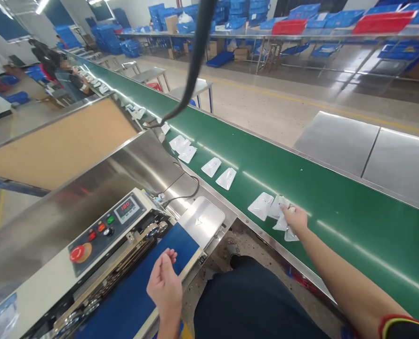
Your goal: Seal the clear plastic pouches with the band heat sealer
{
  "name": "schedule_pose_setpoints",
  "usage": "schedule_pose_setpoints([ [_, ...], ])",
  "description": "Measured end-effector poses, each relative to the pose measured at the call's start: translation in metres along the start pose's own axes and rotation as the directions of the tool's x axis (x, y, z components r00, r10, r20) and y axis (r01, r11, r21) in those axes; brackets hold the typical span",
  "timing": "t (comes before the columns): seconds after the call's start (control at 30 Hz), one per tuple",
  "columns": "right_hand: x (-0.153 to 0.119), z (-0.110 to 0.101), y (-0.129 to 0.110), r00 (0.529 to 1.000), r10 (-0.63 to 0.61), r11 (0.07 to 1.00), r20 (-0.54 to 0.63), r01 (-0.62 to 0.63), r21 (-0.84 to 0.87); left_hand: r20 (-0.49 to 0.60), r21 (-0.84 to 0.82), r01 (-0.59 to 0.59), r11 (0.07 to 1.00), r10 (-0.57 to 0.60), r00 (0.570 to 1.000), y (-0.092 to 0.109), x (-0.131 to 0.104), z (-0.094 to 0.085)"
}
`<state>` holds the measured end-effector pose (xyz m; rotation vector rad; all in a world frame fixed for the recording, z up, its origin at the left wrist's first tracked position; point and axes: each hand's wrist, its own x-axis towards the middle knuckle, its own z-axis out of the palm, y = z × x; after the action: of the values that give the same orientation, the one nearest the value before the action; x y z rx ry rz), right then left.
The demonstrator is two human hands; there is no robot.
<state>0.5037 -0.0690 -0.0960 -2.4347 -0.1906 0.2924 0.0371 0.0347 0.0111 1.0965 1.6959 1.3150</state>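
My right hand (295,219) reaches over the green conveyor belt (340,200), its fingers closed on a small white pouch (277,207) in an overlapping cluster. Another white pouch (261,206) lies flat just left of that cluster. The fingers partly hide the pouches beneath them. Above the blue belt (124,301) of a sealing machine, my left hand (165,280) is held with curled fingers, and nothing shows in it. A metal plate (204,219) sits at the far end of the blue belt, near this hand.
More pouches (211,167) lie farther up the green belt. The machine's control panel (107,233) has a red stop button and a lit display. A dark cable (191,70) hangs across the view. Steel tables (336,141) stand beyond the belt; a person (70,80) sits at far left.
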Motion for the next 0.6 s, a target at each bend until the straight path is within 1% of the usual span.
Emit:
schedule_pose_setpoints([
  [0.03,-0.008,-0.004,-0.011,0.999,-0.038,0.999,0.013,0.038,-0.009,0.026,0.0,-0.014,1.0,0.014,1.0,0.0,-0.003,0.001],
  [0.1,-0.033,-0.016,-0.039,0.987,-0.152,0.988,0.06,0.152,0.0,0.122,0.01,-0.066,0.998,0.065,0.99,0.0,-0.009,0.008],
  [0.13,-0.049,-0.022,-0.056,0.969,-0.228,0.974,0.098,0.227,0.021,0.189,0.024,-0.11,0.994,0.104,0.976,0.001,-0.013,0.014],
  [0.17,-0.068,-0.027,-0.074,0.939,-0.306,0.952,0.156,0.3,0.06,0.263,0.037,-0.162,0.986,0.146,0.954,0.003,-0.016,0.022],
  [0.2,-0.09,-0.03,-0.093,0.896,-0.377,0.926,0.236,0.361,0.108,0.335,0.043,-0.215,0.976,0.188,0.923,0.005,-0.02,0.031],
  [0.23,-0.112,-0.03,-0.112,0.833,-0.438,0.899,0.337,0.406,0.165,0.397,0.038,-0.262,0.964,0.225,0.89,0.008,-0.022,0.04],
  [0.27,-0.134,-0.029,-0.13,0.743,-0.494,0.869,0.451,0.436,0.234,0.45,0.022,-0.289,0.957,0.249,0.858,0.012,-0.023,0.049],
  [0.3,-0.156,-0.025,-0.147,0.647,-0.538,0.842,0.54,0.443,0.309,0.477,-0.003,-0.294,0.956,0.26,0.84,0.015,-0.024,0.057],
  [0.33,-0.175,-0.021,-0.162,0.543,-0.57,0.82,0.617,0.426,0.383,0.483,-0.029,-0.277,0.96,0.256,0.837,0.018,-0.023,0.063],
  [0.37,-0.191,-0.015,-0.174,0.445,-0.586,0.808,0.677,0.39,0.443,0.466,-0.052,-0.242,0.969,0.238,0.852,0.02,-0.021,0.066],
  [0.4,-0.204,-0.009,-0.183,0.366,-0.585,0.808,0.723,0.34,0.481,0.43,-0.07,-0.198,0.978,0.209,0.878,0.021,-0.019,0.067],
  [0.43,-0.214,-0.003,-0.191,0.304,-0.567,0.821,0.765,0.286,0.494,0.388,-0.084,-0.155,0.984,0.175,0.905,0.021,-0.016,0.065],
  [0.47,-0.22,0.003,-0.197,0.263,-0.538,0.841,0.801,0.238,0.486,0.345,-0.094,-0.117,0.989,0.142,0.928,0.021,-0.013,0.062],
  [0.5,-0.224,0.008,-0.202,0.232,-0.505,0.861,0.832,0.205,0.466,0.309,-0.102,-0.089,0.991,0.116,0.944,0.02,-0.011,0.057],
  [0.53,-0.226,0.012,-0.207,0.205,-0.476,0.877,0.855,0.189,0.442,0.286,-0.112,-0.068,0.991,0.098,0.953,0.017,-0.008,0.052],
  [0.6,-0.227,0.02,-0.215,0.163,-0.444,0.889,0.881,0.199,0.411,0.259,-0.14,-0.028,0.99,0.063,0.964,0.011,-0.005,0.045],
])
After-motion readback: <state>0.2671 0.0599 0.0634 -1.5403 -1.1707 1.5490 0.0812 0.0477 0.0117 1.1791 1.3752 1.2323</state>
